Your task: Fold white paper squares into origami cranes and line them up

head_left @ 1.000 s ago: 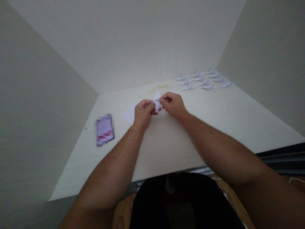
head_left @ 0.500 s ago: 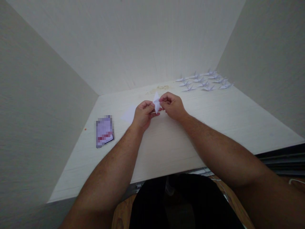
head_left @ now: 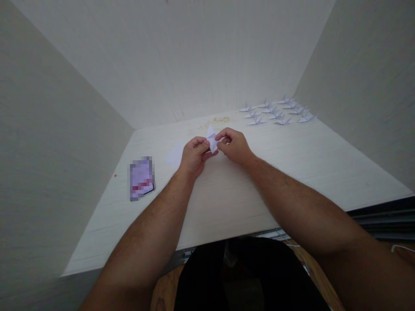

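Observation:
A small piece of folded white paper point(head_left: 212, 141), pointed at its top, is held up between my two hands over the table. My left hand point(head_left: 194, 156) grips its left side, thumb in front, with some fingers reaching underneath. From the right, my right hand point(head_left: 235, 146) has its thumb and index finger pinched at the paper's right edge. Whether those fingertips press on a flap I cannot make out. White sheets of paper point(head_left: 174, 154) lie flat on the table just left of my left hand, partly covered by it.
Several folded white paper cranes point(head_left: 275, 113) stand in rows at the back right of the white table point(head_left: 227, 198). A phone-like object point(head_left: 142, 178), blurred out, lies at the left. Panels rise at the back and both sides. A tiny orange spot point(head_left: 115, 175) is near the left edge.
The folded paper has tilted slightly to the left at its top. My right hand has shifted slightly down and to the left, its fingers moving along the paper's right edge.

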`<state>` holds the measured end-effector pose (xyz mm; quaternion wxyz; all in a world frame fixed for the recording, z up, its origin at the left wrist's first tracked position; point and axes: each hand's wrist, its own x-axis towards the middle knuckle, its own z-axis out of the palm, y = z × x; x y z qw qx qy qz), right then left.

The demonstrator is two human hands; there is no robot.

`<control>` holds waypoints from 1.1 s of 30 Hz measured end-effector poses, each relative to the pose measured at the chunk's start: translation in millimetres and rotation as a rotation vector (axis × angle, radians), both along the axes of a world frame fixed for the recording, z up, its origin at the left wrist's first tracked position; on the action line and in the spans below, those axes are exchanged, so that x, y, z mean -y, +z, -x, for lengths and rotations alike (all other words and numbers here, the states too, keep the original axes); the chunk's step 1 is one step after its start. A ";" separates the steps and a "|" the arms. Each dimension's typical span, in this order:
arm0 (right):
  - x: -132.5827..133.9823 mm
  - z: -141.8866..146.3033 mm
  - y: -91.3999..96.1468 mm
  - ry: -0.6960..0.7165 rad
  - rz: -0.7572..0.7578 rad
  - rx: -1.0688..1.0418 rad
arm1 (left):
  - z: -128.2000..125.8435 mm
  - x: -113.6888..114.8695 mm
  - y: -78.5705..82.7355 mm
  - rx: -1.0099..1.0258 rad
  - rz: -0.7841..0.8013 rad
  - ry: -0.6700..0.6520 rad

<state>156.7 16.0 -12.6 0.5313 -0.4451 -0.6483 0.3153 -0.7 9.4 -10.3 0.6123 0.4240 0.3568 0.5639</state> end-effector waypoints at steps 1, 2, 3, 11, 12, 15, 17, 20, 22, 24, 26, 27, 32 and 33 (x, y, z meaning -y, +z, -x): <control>-0.7 -0.3 -0.4 -0.010 -0.010 0.015 | -0.1 -0.2 -0.1 -0.001 -0.003 0.000; -1.5 -0.5 -0.6 -0.026 -0.033 0.029 | -0.3 -0.5 -0.4 -0.005 -0.008 0.002; -2.4 -0.8 -0.9 -0.044 -0.066 0.043 | -0.5 -1.0 -0.9 -0.010 -0.014 0.008; -7.2 -2.1 -3.0 -0.087 -0.227 0.164 | -2.9 -4.8 -6.2 -0.053 -0.068 0.086; -7.4 -2.0 -3.1 -0.086 -0.231 0.168 | -3.1 -4.7 -6.2 -0.051 -0.078 0.091; -7.3 -1.7 -3.1 -0.090 -0.230 0.175 | -3.2 -4.2 -5.6 -0.060 -0.103 0.103; -6.8 -1.5 -2.9 -0.094 -0.222 0.174 | -3.2 -4.1 -5.1 -0.085 -0.122 0.106; -5.5 -1.3 -2.4 -0.094 -0.211 0.174 | -3.6 -4.3 -4.7 -0.119 -0.156 0.133; -4.9 -1.1 -2.0 -0.094 -0.209 0.181 | -4.5 -4.1 -4.6 -0.128 -0.168 0.155; -4.6 -1.0 -1.5 -0.098 -0.213 0.191 | -5.5 -3.3 -4.2 -0.122 -0.173 0.169; -4.8 -1.0 -1.3 -0.097 -0.220 0.194 | -6.4 -2.1 -3.3 -0.110 -0.168 0.173; -4.9 -1.0 -1.3 -0.094 -0.220 0.191 | -6.7 -1.5 -2.8 -0.103 -0.160 0.176; -5.1 -0.5 -2.3 -0.070 -0.206 0.144 | -6.9 -1.0 -1.4 -0.090 -0.110 0.201; -5.0 -0.4 -2.4 -0.064 -0.202 0.131 | -6.9 -1.4 -1.6 -0.088 -0.105 0.200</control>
